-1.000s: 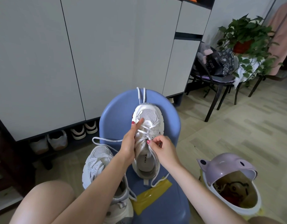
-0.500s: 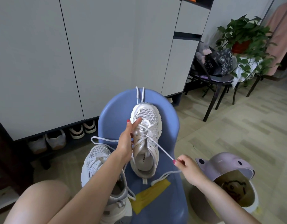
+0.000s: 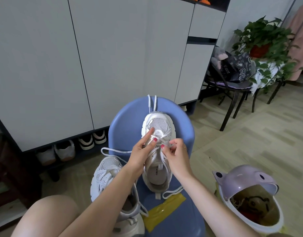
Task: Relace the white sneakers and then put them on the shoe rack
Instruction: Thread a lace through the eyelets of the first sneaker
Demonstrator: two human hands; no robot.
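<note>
A white sneaker (image 3: 158, 127) lies toe-away on the blue chair (image 3: 179, 223). Its white lace (image 3: 171, 191) runs loose past the heel and out to the left. My left hand (image 3: 141, 151) rests on the sneaker's left side, forefinger stretched onto the toe mesh, thumb at the lace crossing. My right hand (image 3: 177, 153) pinches the lace at the right eyelets. The second white sneaker (image 3: 106, 175) sits at the chair's left edge, partly under my left forearm. The shoe rack (image 3: 65, 151), a low open shelf under the white cabinet, holds several shoes.
A lilac lidded bin (image 3: 246, 183) stands open at the right. Yellow tape (image 3: 164, 211) is stuck on the chair seat. A black chair with a bag (image 3: 232, 69) and a potted plant (image 3: 265, 40) stand at the back right. My bare knee (image 3: 50, 218) is at the lower left.
My right hand, which had pulled the lace out to the right and down, has come back to the sneaker's eyelets. My left hand has stayed on the sneaker, its forefinger now further up on the toe.
</note>
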